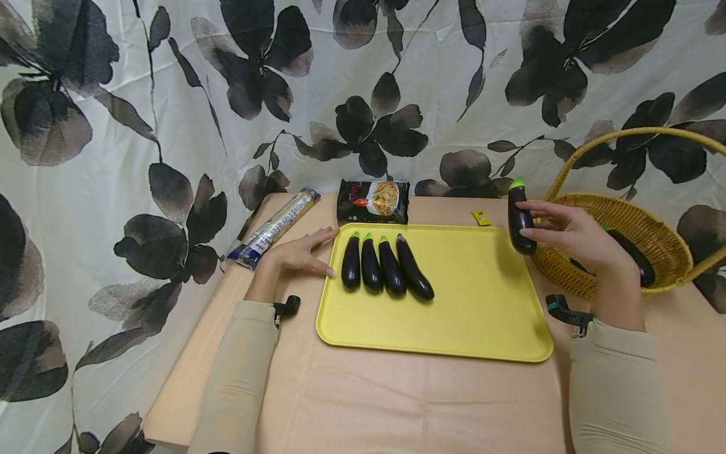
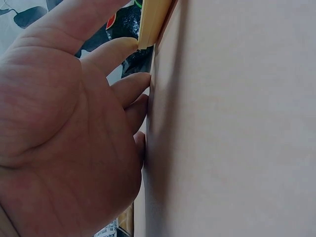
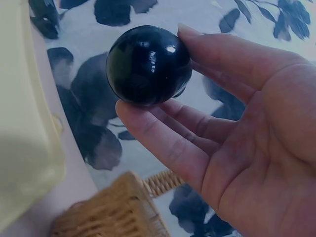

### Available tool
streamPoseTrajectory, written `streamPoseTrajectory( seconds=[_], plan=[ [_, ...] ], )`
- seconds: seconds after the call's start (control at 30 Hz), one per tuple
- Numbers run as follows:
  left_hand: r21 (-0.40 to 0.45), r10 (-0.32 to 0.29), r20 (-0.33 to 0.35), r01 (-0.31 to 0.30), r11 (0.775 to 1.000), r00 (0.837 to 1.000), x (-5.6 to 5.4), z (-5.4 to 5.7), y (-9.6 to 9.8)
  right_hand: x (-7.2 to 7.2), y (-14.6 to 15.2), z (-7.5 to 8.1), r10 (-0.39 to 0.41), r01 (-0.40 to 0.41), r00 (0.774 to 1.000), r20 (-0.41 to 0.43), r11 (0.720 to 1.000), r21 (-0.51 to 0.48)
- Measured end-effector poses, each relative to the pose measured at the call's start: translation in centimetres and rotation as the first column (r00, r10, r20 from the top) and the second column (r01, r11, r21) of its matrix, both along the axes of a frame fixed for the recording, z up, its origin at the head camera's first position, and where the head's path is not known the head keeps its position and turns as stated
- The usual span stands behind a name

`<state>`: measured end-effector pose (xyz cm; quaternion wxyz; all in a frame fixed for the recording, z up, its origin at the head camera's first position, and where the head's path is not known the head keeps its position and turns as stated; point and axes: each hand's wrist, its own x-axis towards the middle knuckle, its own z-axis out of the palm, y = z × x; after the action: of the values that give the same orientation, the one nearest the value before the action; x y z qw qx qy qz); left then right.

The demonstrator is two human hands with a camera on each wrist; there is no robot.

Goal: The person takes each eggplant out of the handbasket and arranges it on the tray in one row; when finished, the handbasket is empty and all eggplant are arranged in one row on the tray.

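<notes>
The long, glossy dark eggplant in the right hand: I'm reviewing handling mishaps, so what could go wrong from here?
The long, glossy dark eggplant might slip: the right hand's grip uses thumb and fingers, the palm clear of its shiny skin. If moved over the rectangular yellow tray, it could knock the four dark, elongated eggplants there.

No word or number can be read with certainty. At eleven o'clock from the middle of the yellow tray (image 1: 471,296), the black packet (image 1: 372,202) bears pink lettering and a red badge (image 1: 360,202), both too small to make out. Toward ten o'clock, pale print on the long packet (image 1: 275,228) is blurred. At one o'clock, the yellow sachet (image 1: 481,218) has tiny dark marks. In the left wrist view, a white patch (image 2: 107,228) at seven o'clock carries small, illegible print.
</notes>
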<state>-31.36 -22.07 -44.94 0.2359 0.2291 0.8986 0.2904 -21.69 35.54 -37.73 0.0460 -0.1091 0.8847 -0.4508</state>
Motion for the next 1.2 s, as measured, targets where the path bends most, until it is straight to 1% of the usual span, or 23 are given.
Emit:
streamPoseTrajectory(
  seconds=[0.1, 0.2, 0.33, 0.43, 0.5, 0.67, 0.8, 0.97, 1.07, 1.2],
  plan=[
    [0.000, -0.001, 0.001, 0.001, 1.000, 1.000, 0.0, 0.0, 0.0, -0.3, -0.9, -0.1, 0.026, -0.026, 1.000, 0.002, 1.000, 0.013],
    [0.002, 0.001, 0.006, -0.001, 1.000, 1.000, 0.0, 0.0, 0.0, -0.6, -1.9, -0.2, 0.062, -0.062, 0.998, -0.020, 0.998, 0.026],
    [0.005, 0.005, 0.011, -0.005, 1.000, 1.000, 0.0, 0.0, 0.0, -1.2, -3.3, -0.4, 0.125, -0.125, 0.992, -0.034, 0.992, 0.022],
    [0.005, 0.005, 0.008, -0.005, 1.000, 1.000, 0.0, 0.0, 0.0, -1.5, -4.3, -0.6, 0.144, -0.144, 0.989, -0.009, 0.989, 0.020],
    [0.005, 0.004, 0.005, -0.004, 1.000, 1.000, 0.0, 0.0, 0.0, -1.5, -4.9, -0.7, 0.142, -0.142, 0.990, 0.019, 0.989, 0.030],
    [0.002, 0.005, 0.004, -0.005, 1.000, 1.000, 0.1, 0.0, 0.1, -1.9, -6.3, -1.1, 0.159, -0.161, 0.987, 0.037, 0.985, 0.053],
    [0.004, 0.014, 0.007, -0.014, 1.000, 1.000, 0.2, 0.1, 0.1, -2.2, -7.4, -1.6, 0.204, -0.205, 0.978, 0.033, 0.978, 0.041],
    [0.005, 0.017, 0.010, -0.017, 1.000, 1.000, 0.2, 0.2, 0.2, -2.4, -8.7, -2.0, 0.269, -0.268, 0.963, -0.009, 0.960, 0.082],
    [0.002, 0.014, 0.009, -0.014, 1.000, 1.000, 0.1, 0.1, 0.2, -2.6, -9.3, -2.2, 0.287, -0.282, 0.957, -0.030, 0.953, 0.112],
    [0.005, 0.012, 0.009, -0.013, 1.000, 1.000, 0.1, 0.0, 0.2, -2.6, -10.0, -2.5, 0.304, -0.300, 0.953, -0.018, 0.948, 0.109]
  ],
)
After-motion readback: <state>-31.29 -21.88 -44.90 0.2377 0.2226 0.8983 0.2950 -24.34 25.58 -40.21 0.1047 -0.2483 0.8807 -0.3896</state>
